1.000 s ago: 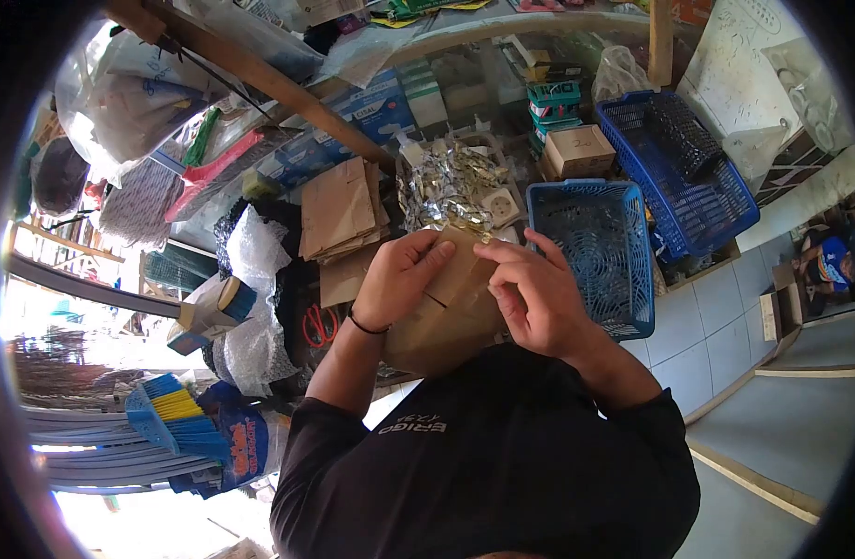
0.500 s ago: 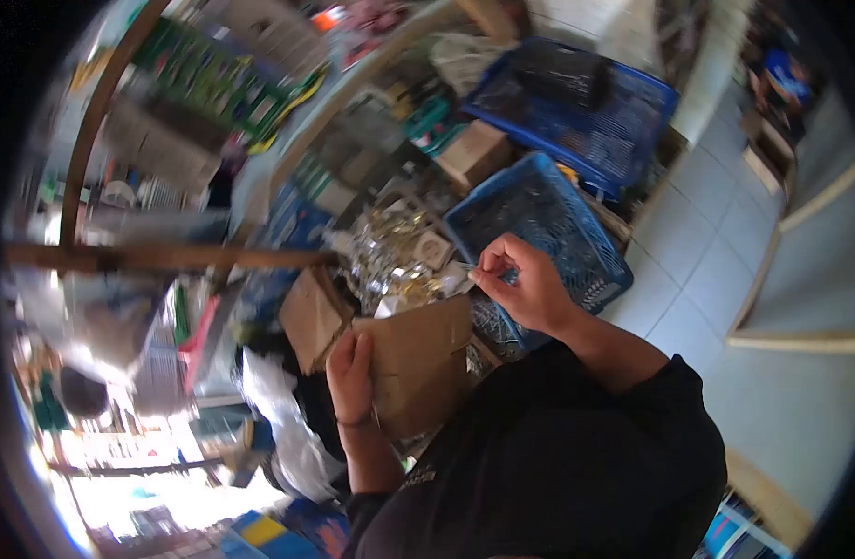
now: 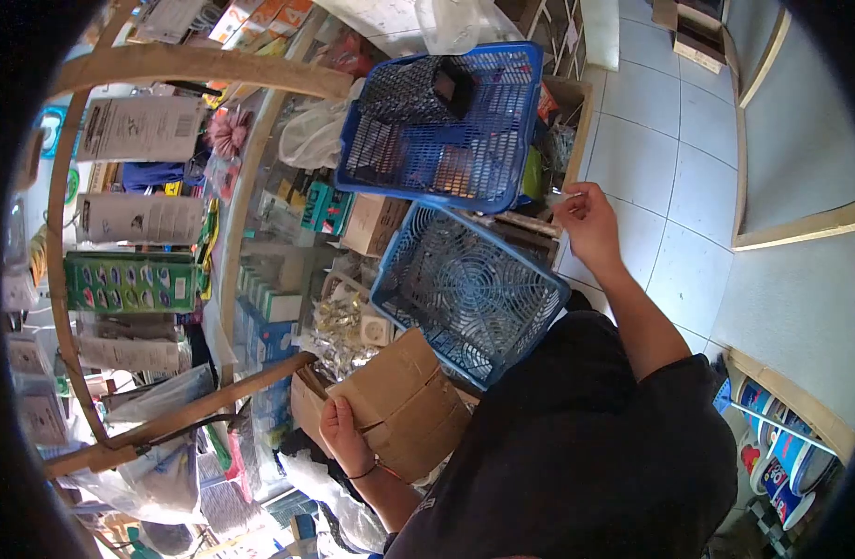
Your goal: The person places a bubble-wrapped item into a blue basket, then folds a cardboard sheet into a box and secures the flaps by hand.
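Note:
My left hand point(image 3: 346, 438) grips the edge of a creased brown piece of cardboard point(image 3: 404, 396), thumb on its face; the fingers behind it are hidden. My right hand point(image 3: 590, 228) is raised above the tiled floor, to the right of the blue baskets. Its fingers are curled, thumb and index close together, with a tiny pale bit at the tips that I cannot make out. Between the hands sits a light-blue plastic basket point(image 3: 474, 293). Beyond the cardboard lie shiny gold and silver small packets point(image 3: 339, 326) and a white wall socket point(image 3: 376, 330).
A darker blue basket point(image 3: 502, 140) holds a black wrapped bundle point(image 3: 418, 90). Beside it are a small brown carton point(image 3: 373, 224) and a teal box point(image 3: 327, 207). Wooden rails point(image 3: 204, 70) and hanging packaged goods point(image 3: 129, 282) stand left. Paint buckets point(image 3: 781, 456) are at lower right.
My right hand has moved right, from near the cardboard and over the basket to above the floor. My left hand still holds the cardboard. The view has turned and become sharper.

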The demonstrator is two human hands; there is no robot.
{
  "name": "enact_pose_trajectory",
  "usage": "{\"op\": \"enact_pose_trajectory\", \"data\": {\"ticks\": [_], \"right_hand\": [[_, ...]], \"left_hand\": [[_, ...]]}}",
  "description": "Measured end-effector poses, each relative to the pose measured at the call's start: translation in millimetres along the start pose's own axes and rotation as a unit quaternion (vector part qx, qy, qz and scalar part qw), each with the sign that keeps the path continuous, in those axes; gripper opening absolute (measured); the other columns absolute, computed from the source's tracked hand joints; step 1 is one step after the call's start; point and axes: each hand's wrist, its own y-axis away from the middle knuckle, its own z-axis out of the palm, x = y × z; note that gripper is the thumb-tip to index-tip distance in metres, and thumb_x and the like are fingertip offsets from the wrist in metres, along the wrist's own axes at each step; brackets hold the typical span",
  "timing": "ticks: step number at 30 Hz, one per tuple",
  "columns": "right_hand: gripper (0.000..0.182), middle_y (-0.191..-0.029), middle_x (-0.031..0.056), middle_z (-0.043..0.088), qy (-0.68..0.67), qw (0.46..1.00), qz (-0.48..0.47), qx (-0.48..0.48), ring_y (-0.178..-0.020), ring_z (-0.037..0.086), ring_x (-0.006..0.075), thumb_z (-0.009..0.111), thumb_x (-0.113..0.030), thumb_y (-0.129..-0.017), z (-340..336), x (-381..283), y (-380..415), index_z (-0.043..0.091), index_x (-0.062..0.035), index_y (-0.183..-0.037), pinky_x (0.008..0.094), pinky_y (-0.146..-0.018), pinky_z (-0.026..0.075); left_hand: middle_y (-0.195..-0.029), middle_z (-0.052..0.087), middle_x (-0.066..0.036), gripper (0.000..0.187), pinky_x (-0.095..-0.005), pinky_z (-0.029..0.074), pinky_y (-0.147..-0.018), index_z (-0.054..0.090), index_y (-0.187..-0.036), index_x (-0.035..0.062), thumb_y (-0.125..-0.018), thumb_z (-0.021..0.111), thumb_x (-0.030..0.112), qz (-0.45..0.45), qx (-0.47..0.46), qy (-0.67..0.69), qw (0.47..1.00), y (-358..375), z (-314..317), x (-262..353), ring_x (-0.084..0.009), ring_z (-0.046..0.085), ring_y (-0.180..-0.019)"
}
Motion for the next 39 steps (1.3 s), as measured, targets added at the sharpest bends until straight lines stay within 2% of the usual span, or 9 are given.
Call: {"op": "enact_pose_trajectory", "data": {"ticks": [3,6,12,15,21,24,30,33,39], "right_hand": [[0.019,-0.077,0.0085,0.064,0.053,0.998,0.024,-0.012,-0.067,0.06,0.0164,0.069,-0.012,-0.079,-20.7,24.3,-27.8,0.061,-0.0019,-0.093,0.0287,-0.064,0.048],[0.017,-0.077,0.0101,0.065,0.048,0.997,0.055,-0.03,-0.069,0.061,0.0183,0.067,-0.015,-0.08,-29.5,33.8,-46.9,0.063,-0.0012,-0.089,0.0305,-0.066,0.048],[0.014,-0.08,0.0112,0.066,0.113,0.978,0.045,-0.169,-0.075,0.063,0.0206,0.067,-0.013,-0.079,-35.6,18.8,-75.7,0.065,-0.0024,-0.087,0.0319,-0.071,0.048],[0.009,-0.076,0.0046,0.064,0.161,0.95,0.012,-0.266,-0.067,0.056,0.0133,0.066,-0.009,-0.079,-35.5,5.4,-86.6,0.065,-0.0018,-0.084,0.0285,-0.066,0.046],[0.01,-0.076,0.0104,0.066,0.285,0.883,-0.037,-0.37,-0.073,0.063,0.0234,0.067,-0.011,-0.074,-30.7,-5.7,-104.8,0.067,-0.0043,-0.081,0.0345,-0.068,0.049],[0.009,-0.078,0.0121,0.067,0.35,0.848,-0.07,-0.392,-0.075,0.064,0.0264,0.065,-0.01,-0.074,-25.8,2.5,-116.6,0.067,-0.0044,-0.081,0.0364,-0.069,0.05],[0.01,-0.08,0.0134,0.066,0.374,0.828,-0.093,-0.406,-0.077,0.064,0.0294,0.061,-0.01,-0.074,-20.7,-5.4,-123.7,0.067,-0.0047,-0.08,0.0382,-0.07,0.05],[0.011,-0.079,0.0135,0.065,0.402,0.833,-0.076,-0.373,-0.078,0.063,0.0294,0.062,-0.01,-0.072,-17.6,-1.8,-122.7,0.066,-0.0047,-0.08,0.0388,-0.069,0.049],[0.009,-0.08,0.0135,0.063,0.379,0.842,-0.1,-0.37,-0.079,0.062,0.0308,0.062,-0.008,-0.072,-16.5,8.3,-120.4,0.065,-0.0043,-0.079,0.0392,-0.07,0.049]], "left_hand": [[-0.084,0.062,-0.002,0.025,-0.0222,0.042,-0.072,0.06,-0.092,-0.0011,-0.096,0.051,0.022,-0.001,-0.024,-0.019,1.0,-5.6,17.2,9.9,-0.0077,0.052,-0.076],[-0.087,0.063,-0.002,0.025,-0.0226,0.043,-0.073,0.061,-0.096,-0.0018,-0.096,0.05,0.021,-0.006,-0.005,-0.044,0.999,-8.7,25.6,10.3,-0.0081,0.053,-0.079],[-0.091,0.064,-0.004,0.027,-0.0232,0.043,-0.076,0.061,-0.1,-0.0036,-0.097,0.05,0.021,-0.035,0.018,-0.088,0.995,-5.3,34.8,18.1,-0.0092,0.054,-0.082],[-0.092,0.064,-0.004,0.027,-0.0232,0.043,-0.077,0.061,-0.099,-0.0042,-0.096,0.051,0.021,-0.051,0.022,-0.113,0.992,-3.6,39.6,25.1,-0.0096,0.055,-0.083],[-0.09,0.063,-0.004,0.026,-0.0225,0.043,-0.075,0.06,-0.098,-0.0041,-0.096,0.051,0.02,-0.064,0.037,-0.065,0.995,-2.7,49.7,21.1,-0.0085,0.053,-0.081],[-0.088,0.062,-0.003,0.025,-0.0226,0.042,-0.074,0.06,-0.098,-0.0035,-0.096,0.051,0.02,-0.072,0.032,-0.087,0.993,-2.5,52.7,22.1,-0.0086,0.052,-0.08],[-0.087,0.061,-0.003,0.024,-0.024,0.042,-0.075,0.061,-0.098,-0.0026,-0.096,0.051,0.019,-0.065,0.028,-0.178,0.981,-1.9,50.1,19.2,-0.0101,0.052,-0.081],[-0.087,0.061,-0.003,0.023,-0.0238,0.042,-0.075,0.06,-0.096,-0.0025,-0.096,0.05,0.018,-0.049,0.029,-0.161,0.985,-2.8,58.5,24.1,-0.0097,0.052,-0.08],[-0.088,0.061,-0.003,0.023,-0.0245,0.043,-0.075,0.06,-0.099,-0.0025,-0.096,0.05,0.019,-0.102,0.029,-0.155,0.982,-5.5,62.7,28.4,-0.0097,0.053,-0.08]]}}
